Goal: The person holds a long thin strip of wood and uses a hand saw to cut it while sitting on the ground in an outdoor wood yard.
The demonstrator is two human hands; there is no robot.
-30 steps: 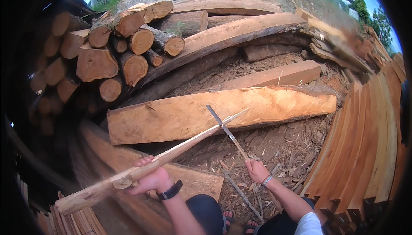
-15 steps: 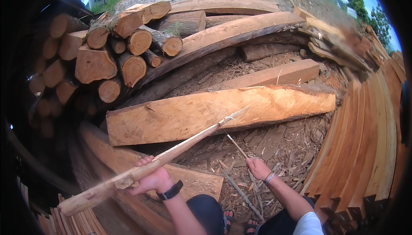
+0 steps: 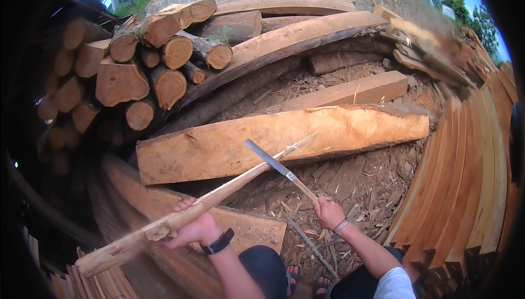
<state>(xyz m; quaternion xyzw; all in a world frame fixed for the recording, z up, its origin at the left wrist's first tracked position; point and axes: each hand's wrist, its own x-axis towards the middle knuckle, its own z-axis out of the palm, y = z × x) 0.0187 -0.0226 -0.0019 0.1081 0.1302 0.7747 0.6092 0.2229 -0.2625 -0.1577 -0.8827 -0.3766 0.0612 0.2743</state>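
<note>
My left hand (image 3: 198, 228) is closed around a long, pale, peeled wooden pole (image 3: 235, 186). The pole slants up from lower left to a splintered thin tip, where a curled shaving clings. A knot stub juts out beside my hand. My right hand (image 3: 329, 213) grips the wooden handle of a long-bladed knife (image 3: 267, 158). Its straight grey blade lies flat to view, and one edge looks toothed. The blade crosses over the pole near the tip; whether they touch I cannot tell.
Beyond the pole lies a thick sawn slab (image 3: 219, 154). Cut logs (image 3: 170, 88) are stacked at the far left. Planks (image 3: 454, 179) stand in a row on the right. Bark chips and a thin stick (image 3: 309, 244) cover the ground by my sandalled feet.
The knife has swung up and left, its blade turning from edge-on to flat in view and now crossing the pole. My left hand and the pole have hardly moved.
</note>
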